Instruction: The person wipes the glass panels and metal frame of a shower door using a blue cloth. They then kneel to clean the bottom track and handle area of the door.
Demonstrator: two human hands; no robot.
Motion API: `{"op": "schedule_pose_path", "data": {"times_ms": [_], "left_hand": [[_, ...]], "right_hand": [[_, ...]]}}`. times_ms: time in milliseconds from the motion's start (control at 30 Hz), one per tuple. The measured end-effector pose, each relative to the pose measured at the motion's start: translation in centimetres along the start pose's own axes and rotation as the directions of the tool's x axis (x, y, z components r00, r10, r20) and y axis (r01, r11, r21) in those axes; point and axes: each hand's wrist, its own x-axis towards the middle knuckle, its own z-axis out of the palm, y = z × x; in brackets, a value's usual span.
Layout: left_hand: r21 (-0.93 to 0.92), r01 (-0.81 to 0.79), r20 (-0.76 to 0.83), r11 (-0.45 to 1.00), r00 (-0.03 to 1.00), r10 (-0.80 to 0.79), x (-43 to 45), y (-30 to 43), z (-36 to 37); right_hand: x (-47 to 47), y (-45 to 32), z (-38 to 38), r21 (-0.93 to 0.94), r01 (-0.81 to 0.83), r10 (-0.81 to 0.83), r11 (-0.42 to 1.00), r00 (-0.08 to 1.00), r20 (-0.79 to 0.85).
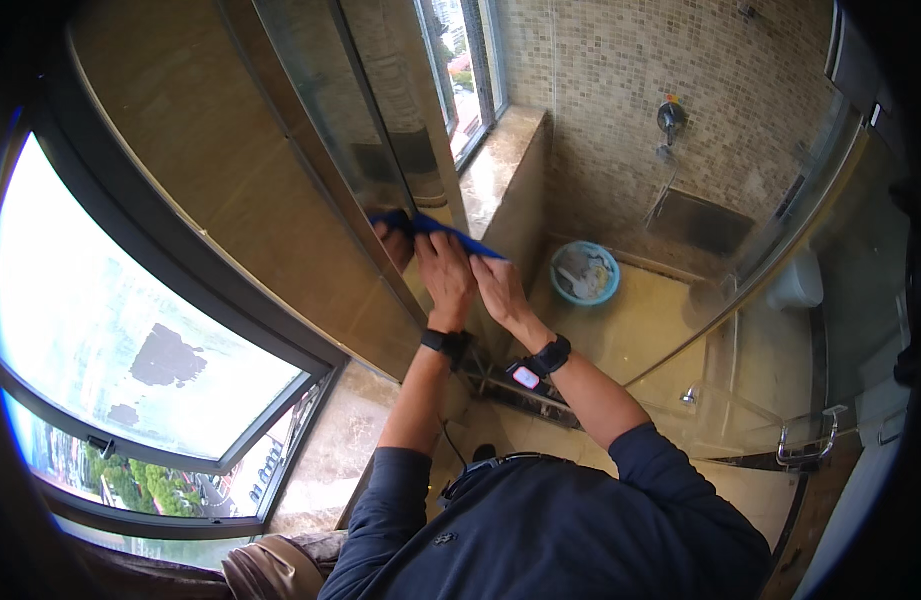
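My left hand (445, 276) holds a blue cloth (460, 238) against a glossy upright panel (411, 176) beside the shower corner. At the cloth's right end, my right hand (501, 292) grips it close beside the left one. The fingertips are partly hidden behind the cloth. A reflection of a hand and the cloth shows in the shiny surface just left of my fingers. Both wrists wear black straps, and a small device with a lit screen (526, 377) sits by the right one.
A light-blue basin (585, 273) holding cloths stands on the shower floor. Glass shower panels (745, 360) with a metal handle (809, 442) are on the right. To the left, an open tilted window (145, 315) meets a marble sill (340, 439). Another marble ledge (505, 161) lies ahead.
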Motion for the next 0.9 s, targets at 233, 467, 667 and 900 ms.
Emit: {"op": "schedule_pose_path", "data": {"times_ms": [233,467,667,900], "left_hand": [[-0.079,0.266,0.318,0.961,0.92,-0.229,-12.7,-2.0,3.6],[-0.267,-0.051,-0.013,0.962,0.999,0.049,-5.5,6.7,1.7],[-0.265,-0.393,-0.282,0.881,0.905,0.319,10.5,17.9,-3.0],[-0.196,-0.229,-0.132,0.953,0.97,0.206,5.6,14.1,-1.9]], "right_hand": [[-7.2,10.1,-0.9,-0.202,-0.116,0.105,0.972,0.992,-0.067],[-4.5,0.6,-7.5,-0.016,-0.084,0.082,0.996,0.989,-0.122],[1.8,-14.0,-13.7,0.354,0.2,-0.107,0.914,0.958,-0.266],[0.5,-10.4,-12.5,0.126,0.081,-0.066,0.989,0.991,-0.119]]}}
